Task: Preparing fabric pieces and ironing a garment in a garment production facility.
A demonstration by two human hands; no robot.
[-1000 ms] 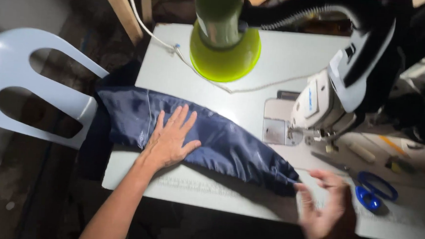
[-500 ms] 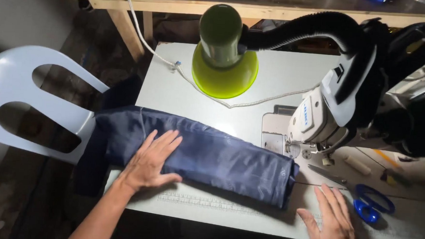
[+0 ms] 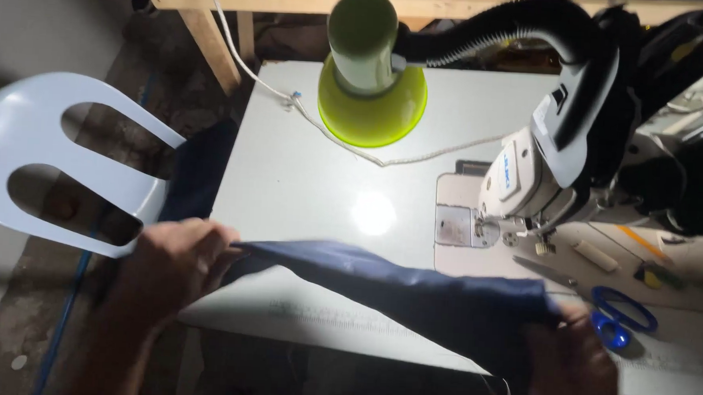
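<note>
A long piece of dark navy fabric (image 3: 411,293) is stretched above the white sewing table (image 3: 312,179), lifted off its surface. My left hand (image 3: 173,260) grips the fabric's left end near the table's left edge. Its right end is gripped by my right hand (image 3: 572,357) at the front of the table, below the sewing machine (image 3: 529,179). More of the navy cloth (image 3: 201,169) hangs down over the table's left side.
A yellow-green lamp (image 3: 372,78) on a black flexible neck hangs over the table. Blue-handled scissors (image 3: 619,316) and small tools lie right of the machine's needle plate (image 3: 461,226). A white plastic chair (image 3: 57,162) stands at the left. A white cord (image 3: 354,145) crosses the tabletop.
Both hands went from resting flat, the left on the fabric and the right on the table, to gripping the fabric's ends and lifting it off the surface. The view moved closer.
</note>
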